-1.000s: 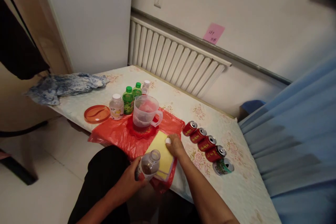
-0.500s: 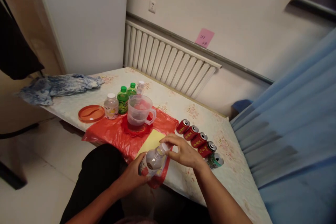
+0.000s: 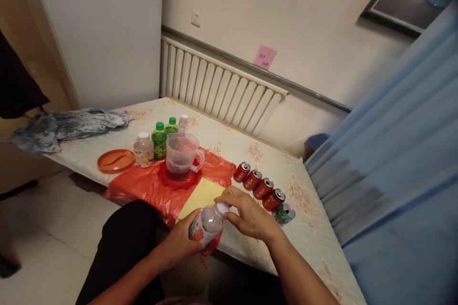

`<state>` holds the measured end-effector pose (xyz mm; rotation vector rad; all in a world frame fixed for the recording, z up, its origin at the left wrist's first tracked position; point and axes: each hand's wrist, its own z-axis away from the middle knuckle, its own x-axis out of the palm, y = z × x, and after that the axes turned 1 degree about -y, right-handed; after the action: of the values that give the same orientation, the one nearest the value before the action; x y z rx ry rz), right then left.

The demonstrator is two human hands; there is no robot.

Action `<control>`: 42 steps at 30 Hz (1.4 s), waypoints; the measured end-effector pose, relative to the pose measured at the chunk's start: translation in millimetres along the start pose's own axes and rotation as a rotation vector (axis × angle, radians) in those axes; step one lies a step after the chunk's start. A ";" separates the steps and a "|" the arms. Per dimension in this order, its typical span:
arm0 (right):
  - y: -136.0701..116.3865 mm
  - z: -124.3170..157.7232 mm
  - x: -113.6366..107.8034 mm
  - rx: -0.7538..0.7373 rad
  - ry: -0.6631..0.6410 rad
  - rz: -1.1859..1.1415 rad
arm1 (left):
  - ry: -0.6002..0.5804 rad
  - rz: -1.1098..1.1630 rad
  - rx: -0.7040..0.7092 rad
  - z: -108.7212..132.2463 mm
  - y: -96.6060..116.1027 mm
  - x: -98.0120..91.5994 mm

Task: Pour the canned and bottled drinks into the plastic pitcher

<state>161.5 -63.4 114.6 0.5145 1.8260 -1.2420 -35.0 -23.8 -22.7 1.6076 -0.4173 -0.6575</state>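
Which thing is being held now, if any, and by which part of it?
The bottle: the left grip is around its body, and the right grip pinches its cap.

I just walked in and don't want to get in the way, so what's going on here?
A seated person holds a clear, labelled bottle tilted in the left hand, while the right hand grips the white cap at its mouth. Whether the cap is tight can't be told. Beyond the hands, a translucent jug stands on a red dish, with four capped bottles behind and beside it. Five cans stand in a row to the right.
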 end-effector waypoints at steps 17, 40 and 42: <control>51.5 36.9 69.4 0.350 0.387 -0.544 | 0.017 0.043 0.020 -20.0 -6.1 8.1; 132.8 41.8 96.9 0.690 0.864 -0.469 | 0.101 -0.563 0.254 -114.1 -97.3 39.8; 155.5 41.1 89.7 0.694 0.903 -0.420 | 0.169 -0.704 0.260 -125.7 -114.4 28.2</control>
<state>240.5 -45.3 -50.8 1.2788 2.2508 -2.1976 54.0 73.2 -134.0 2.0550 0.2200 -1.0080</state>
